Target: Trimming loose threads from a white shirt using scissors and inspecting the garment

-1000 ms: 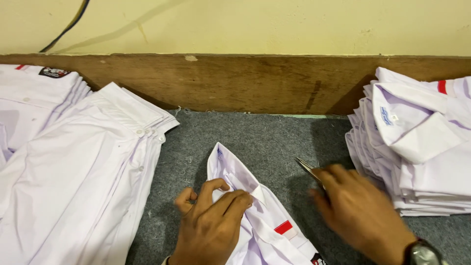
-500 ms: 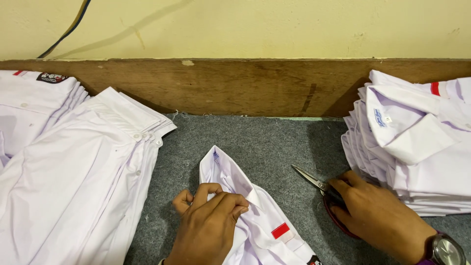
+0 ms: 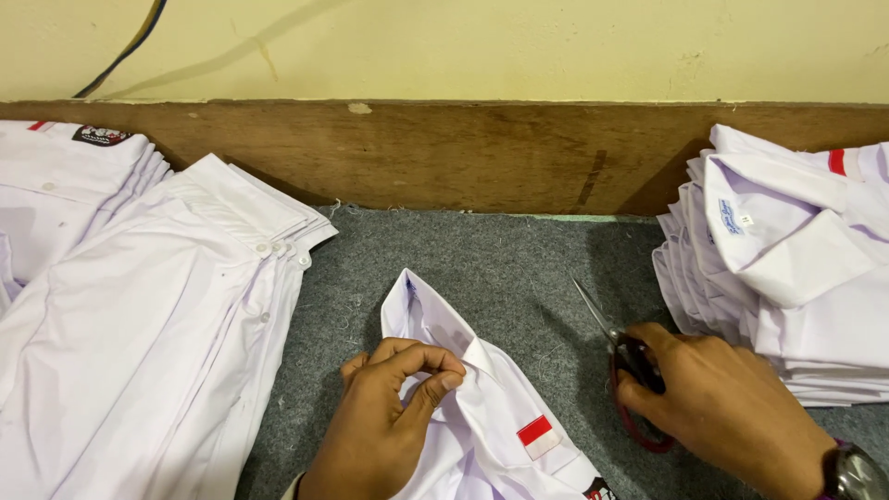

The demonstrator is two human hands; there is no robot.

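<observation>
Left hand (image 3: 384, 421) is pinching the collar fold of a white shirt (image 3: 482, 417), thumb and fingers closed on the cloth. The shirt is lying on the grey felt desk (image 3: 482, 259), near centre, its pointed collar tip aiming far-left and a red-and-white patch (image 3: 537, 433) showing on its near-right part.

Right hand (image 3: 718, 407) is resting on the desk just right of the shirt, its grip closed around red-handled scissors (image 3: 622, 370); the blades are pointing far-left, apart from the shirt. A watch (image 3: 847, 474) is sitting on that wrist.

A stack of folded white shirts (image 3: 787, 278) is lying at right, close to the right hand. Another pile of white shirts (image 3: 139, 306) is spreading across the left. A wooden board (image 3: 444, 153) is running along the far edge under a yellow wall (image 3: 519, 46).
</observation>
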